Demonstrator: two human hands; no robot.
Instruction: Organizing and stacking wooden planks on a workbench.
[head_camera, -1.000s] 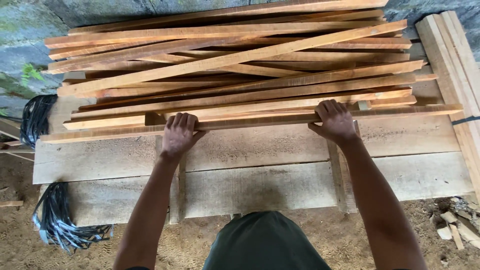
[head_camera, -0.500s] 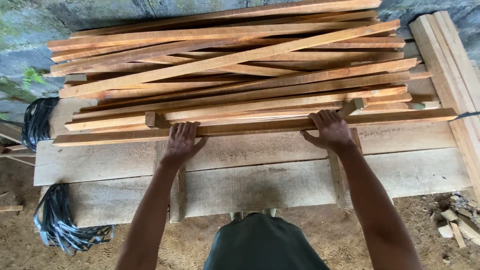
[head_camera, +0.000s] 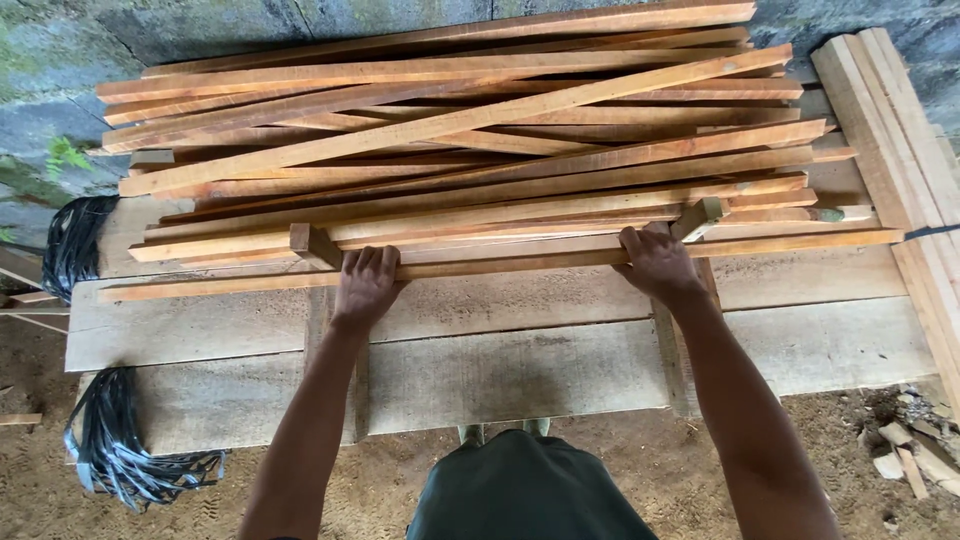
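Note:
A long thin reddish wooden slat (head_camera: 500, 262) lies across the front of a loose pile of similar slats (head_camera: 460, 150). My left hand (head_camera: 366, 283) grips the slat near its middle left, fingers curled over its top edge. My right hand (head_camera: 658, 264) grips the same slat further right, fingers over the top. The pile rests on wide pale planks (head_camera: 520, 375) that form a low platform in front of me.
A stack of pale boards (head_camera: 890, 130) stands at the right edge. Black strap bundles lie at the left (head_camera: 70, 240) and lower left (head_camera: 115, 440). A stone wall (head_camera: 60, 60) rises behind. Wood scraps (head_camera: 915, 460) litter the sandy ground.
Both hands have kept hold of the front slat, which has shifted a little and now sits tight against the pile. The view moved slightly.

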